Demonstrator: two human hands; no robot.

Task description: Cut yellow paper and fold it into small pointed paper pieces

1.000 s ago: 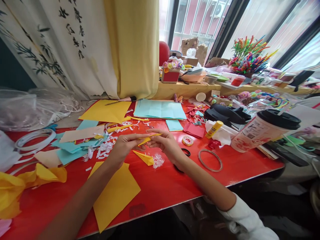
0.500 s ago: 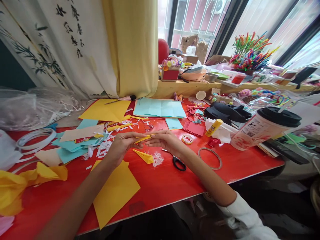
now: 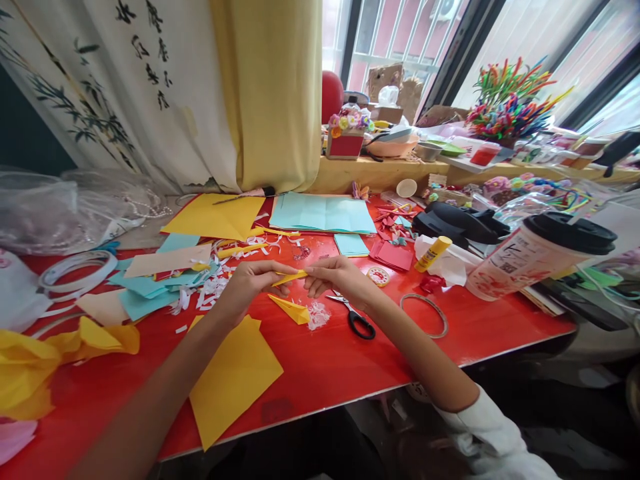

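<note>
A small folded strip of yellow paper (image 3: 290,277) is held in the air over the red table. My left hand (image 3: 253,285) pinches its left part between thumb and fingers. At its right tip, my right hand (image 3: 336,277) pinches with thumb and forefinger, the other fingers curled. Just below the hands lies a folded yellow paper piece (image 3: 291,309), pointed at its left end. Beside it is a small heap of white scraps (image 3: 317,315). Scissors with black handles (image 3: 361,325) rest under my right wrist. Yellow sheets (image 3: 235,380) lie partly beneath my left forearm.
Paper scraps and blue pieces (image 3: 150,303) cover the left side. Behind stand light blue sheets (image 3: 325,213) and red paper squares (image 3: 393,255). To the right are a glue stick (image 3: 433,254), a tape ring (image 3: 424,316) and a tilted paper cup (image 3: 530,257).
My right hand has drawn slightly away from my left, so more of the yellow strip shows between them. The whole view has shifted a little.
</note>
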